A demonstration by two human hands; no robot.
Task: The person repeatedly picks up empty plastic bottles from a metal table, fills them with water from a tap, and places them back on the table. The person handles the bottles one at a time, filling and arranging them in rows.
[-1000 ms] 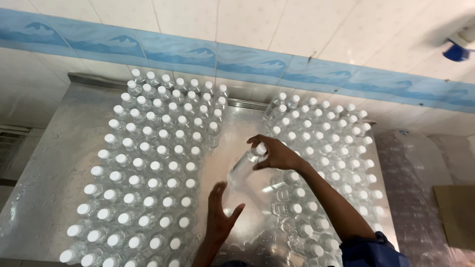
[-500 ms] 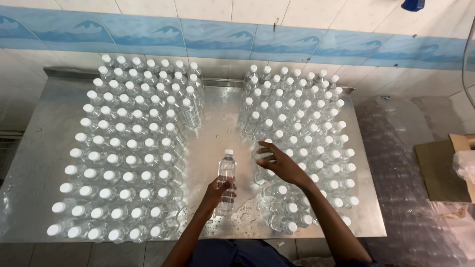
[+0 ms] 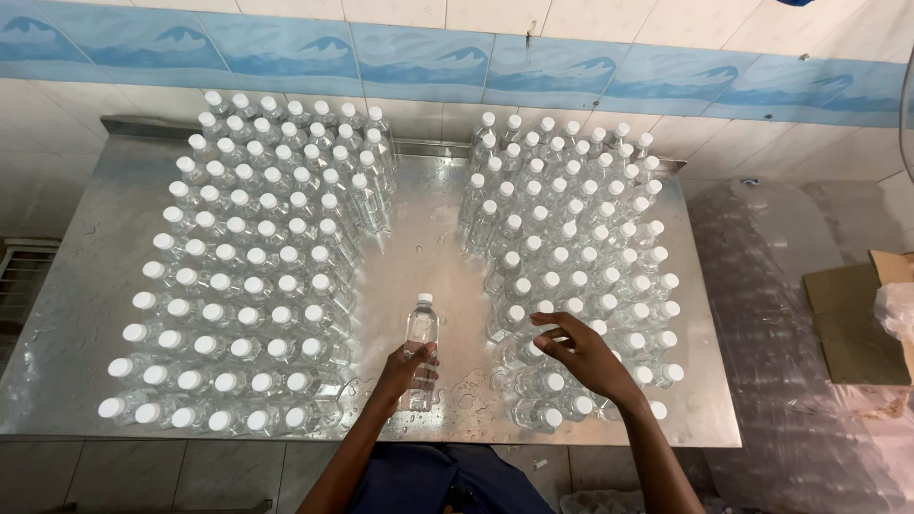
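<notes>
Left hand [image 3: 405, 373] clamped on clear bottle [image 3: 420, 352], now upright on steel worktop [image 3: 95, 286], centre gap, lower frame; second ago, bottle tilted, raised in right hand. Right hand [image 3: 581, 357] freed, fingers spread over right bottle block [image 3: 571, 247].

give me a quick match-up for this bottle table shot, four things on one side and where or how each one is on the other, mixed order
Things:
1. left hand
2. right hand
3. cardboard piece
4. wall tiles

Descriptions:
a. blue wave band behind the table
b. off the table, at far right
c. wrapped round the lone bottle in the gap
d. open, fingers spread above the right block of bottles

Pairs: 1-c, 2-d, 3-b, 4-a
</notes>
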